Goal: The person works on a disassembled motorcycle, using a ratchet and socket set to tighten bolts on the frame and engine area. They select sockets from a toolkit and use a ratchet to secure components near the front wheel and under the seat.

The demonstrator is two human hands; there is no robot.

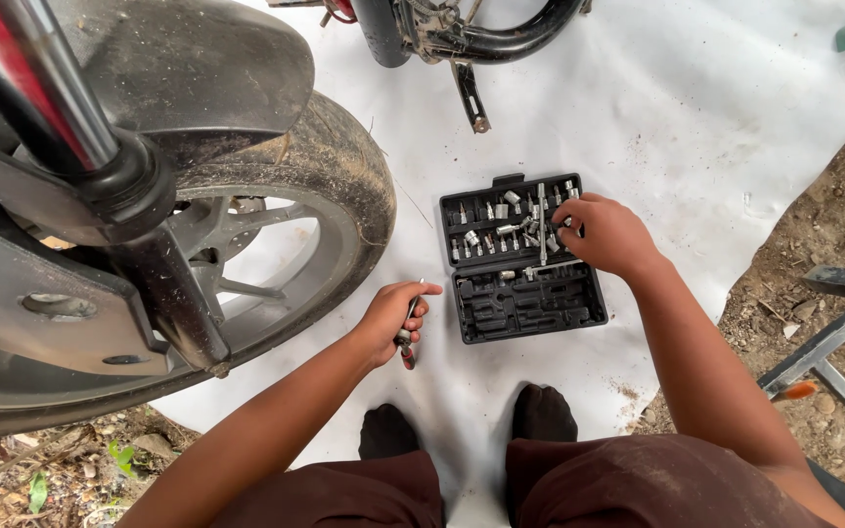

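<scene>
socket set case lies open on white sheet, just ahead of our knees, long axis running away from us. our right hand rests over upper tray's right edge, fingers curled down among bits; whether they pinch one, we cannot tell. our left hand sits left of case, nearer motorcycle wheel, clamped round driver handle, shaft pointing up. right arm nearer case.

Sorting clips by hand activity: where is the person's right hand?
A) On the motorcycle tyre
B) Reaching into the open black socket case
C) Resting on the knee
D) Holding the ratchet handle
B: the right hand lies over the bits in the open black socket case.
</scene>
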